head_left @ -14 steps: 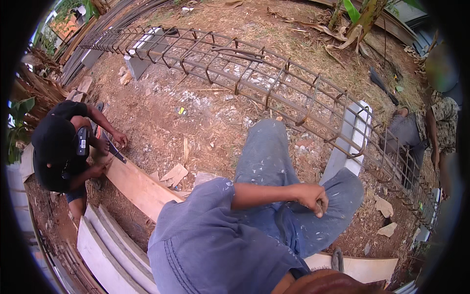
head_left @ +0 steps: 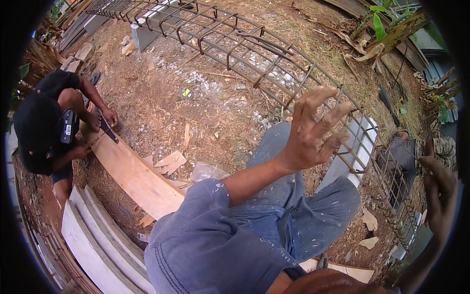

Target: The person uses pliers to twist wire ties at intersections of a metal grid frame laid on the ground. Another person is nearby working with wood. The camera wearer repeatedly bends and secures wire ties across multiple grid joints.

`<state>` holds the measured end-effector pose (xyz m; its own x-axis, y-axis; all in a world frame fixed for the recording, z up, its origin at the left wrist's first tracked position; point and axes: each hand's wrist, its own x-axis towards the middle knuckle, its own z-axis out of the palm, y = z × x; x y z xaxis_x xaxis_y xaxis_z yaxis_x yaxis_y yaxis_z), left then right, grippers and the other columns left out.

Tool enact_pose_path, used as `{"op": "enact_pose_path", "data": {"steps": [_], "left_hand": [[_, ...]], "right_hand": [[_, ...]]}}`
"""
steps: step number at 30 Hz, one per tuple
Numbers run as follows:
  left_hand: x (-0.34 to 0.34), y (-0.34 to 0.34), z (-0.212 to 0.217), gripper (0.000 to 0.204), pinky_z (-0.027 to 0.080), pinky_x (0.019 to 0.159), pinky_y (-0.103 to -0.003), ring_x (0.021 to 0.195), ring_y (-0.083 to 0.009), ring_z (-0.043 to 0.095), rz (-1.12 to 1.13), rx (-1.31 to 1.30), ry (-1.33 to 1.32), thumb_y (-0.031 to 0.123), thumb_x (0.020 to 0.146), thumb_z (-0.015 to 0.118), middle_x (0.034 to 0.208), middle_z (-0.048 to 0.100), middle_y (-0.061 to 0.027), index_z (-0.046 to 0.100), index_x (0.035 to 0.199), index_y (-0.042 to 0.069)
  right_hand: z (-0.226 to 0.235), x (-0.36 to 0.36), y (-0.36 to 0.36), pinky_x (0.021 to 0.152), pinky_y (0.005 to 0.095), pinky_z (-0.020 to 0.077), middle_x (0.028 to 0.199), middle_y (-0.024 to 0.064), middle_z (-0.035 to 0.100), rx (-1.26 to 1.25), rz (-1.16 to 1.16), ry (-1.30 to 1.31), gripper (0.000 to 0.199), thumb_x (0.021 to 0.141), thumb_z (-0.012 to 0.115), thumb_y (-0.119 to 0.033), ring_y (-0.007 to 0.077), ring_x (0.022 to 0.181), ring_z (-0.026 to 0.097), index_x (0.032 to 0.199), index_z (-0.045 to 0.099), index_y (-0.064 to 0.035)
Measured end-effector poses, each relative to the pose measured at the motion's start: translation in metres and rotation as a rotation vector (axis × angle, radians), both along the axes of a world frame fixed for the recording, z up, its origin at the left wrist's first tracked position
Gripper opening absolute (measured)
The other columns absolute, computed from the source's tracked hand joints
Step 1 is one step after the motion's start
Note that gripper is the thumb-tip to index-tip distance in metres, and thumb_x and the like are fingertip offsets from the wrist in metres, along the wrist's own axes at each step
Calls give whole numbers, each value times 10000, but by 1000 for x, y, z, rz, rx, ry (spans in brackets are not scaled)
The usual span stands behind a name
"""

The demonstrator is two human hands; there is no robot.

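My left hand (head_left: 313,134) is raised in front of my knees, its fingers spread and bent, with nothing held. Behind those fingers runs a long rebar cage (head_left: 228,60) of rusty bars and square hoops; the hand overlaps it in view, and I cannot tell that they touch. At the right rim my right hand (head_left: 440,188) is lifted too, partly dark, fingers apart and nothing visible in it. The cage rests on a pale block (head_left: 360,144) near my right knee and another grey-white block (head_left: 142,36) farther off.
At left a crouching person (head_left: 44,117) in black works with both hands at the end of a wooden plank (head_left: 134,176), where a dark blade lies. Several pale boards (head_left: 93,240) are stacked below. Another person (head_left: 404,154) sits partly seen behind the cage at right.
My left hand has risen from my lap and its closed fingers have spread. My right hand has come into view at the right rim. The view has shifted a little.
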<state>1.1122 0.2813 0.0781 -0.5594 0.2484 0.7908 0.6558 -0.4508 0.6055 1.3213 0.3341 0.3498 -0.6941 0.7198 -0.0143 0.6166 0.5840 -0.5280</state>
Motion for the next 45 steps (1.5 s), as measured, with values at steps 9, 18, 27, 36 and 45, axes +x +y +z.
{"op": "enact_pose_path", "data": {"steps": [9, 18, 27, 36, 45], "left_hand": [[-65, -14, -58, 159, 500, 702, -367, 786, -278, 643, -212, -275, -47, 218, 868, 666, 842, 681, -102, 713, 913, 73], [-133, 5, -87, 134, 501, 716, -457, 792, -357, 643, 36, -419, -258, 86, 866, 588, 872, 667, -152, 700, 913, 29], [-212, -10, -138, 267, 512, 761, -443, 803, -364, 669, 153, -962, -516, 296, 919, 603, 853, 695, -196, 726, 1010, 77], [-250, -7, -167, 430, 426, 992, -402, 1144, -350, 585, 190, -1206, -470, 268, 887, 603, 1234, 606, -216, 599, 1234, 13], [-243, 22, -163, 274, 481, 765, -428, 786, -322, 668, 350, -1088, -605, 186, 891, 580, 795, 687, -196, 657, 1100, 26]], "right_hand": [[-88, -148, 33, 619, 325, 447, 799, 125, 662, 82, 345, -355, 247, 840, 546, 27, 132, 628, 528, 1067, 644, 43], [-146, -213, 86, 732, 299, 465, 782, 50, 609, -377, 233, -365, 311, 896, 537, -103, 135, 770, 561, 1166, 628, 22], [-238, -330, 161, 896, 315, 471, 1010, 82, 706, -82, 395, -115, 289, 882, 581, -118, 156, 905, 625, 1140, 701, -67], [-253, -390, 212, 908, 335, 496, 1049, 167, 705, 181, 740, -210, 335, 812, 516, -52, 226, 974, 672, 1088, 701, -16], [-337, -448, 200, 626, 286, 501, 821, 100, 676, -446, 602, -112, 296, 893, 503, -100, 142, 671, 605, 1122, 658, 5]]}}
